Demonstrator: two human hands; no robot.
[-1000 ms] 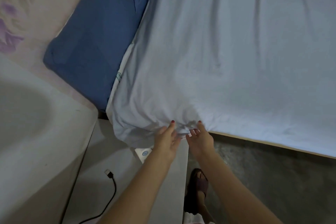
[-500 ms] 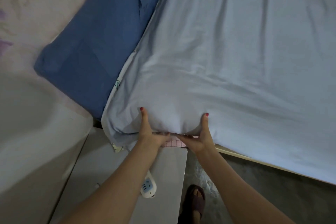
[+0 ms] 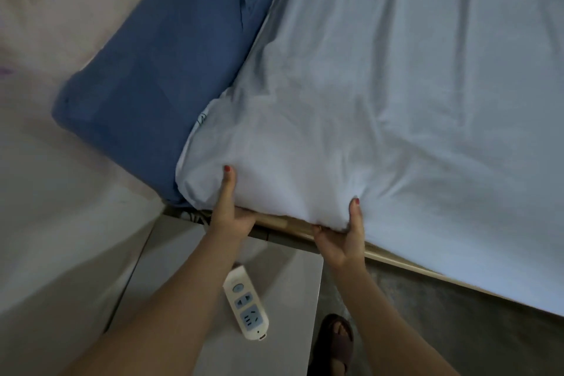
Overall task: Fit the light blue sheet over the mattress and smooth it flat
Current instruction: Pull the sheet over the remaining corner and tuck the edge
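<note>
The light blue sheet (image 3: 381, 85) covers the mattress and fills the upper right, wrinkled around the near corner. My left hand (image 3: 230, 214) grips that covered corner, thumb on top and fingers tucked underneath. A hand's width to the right, my right hand (image 3: 345, 235) holds the sheet-covered edge the same way, thumb up on the side and fingers hidden below. A strip of the wooden bed frame (image 3: 293, 226) shows between the two hands under the lifted corner.
A dark blue pillow (image 3: 158, 70) lies against the sheet's left edge by the floral wall. A white bedside cabinet (image 3: 274, 354) below the hands carries a white power strip (image 3: 246, 302). My sandalled foot (image 3: 334, 342) stands on the grey floor beside it.
Both hands went from pinching the bunched sheet hem to gripping under the mattress corner with thumbs on top. The corner has risen, baring the wooden frame, and the hands stand further apart.
</note>
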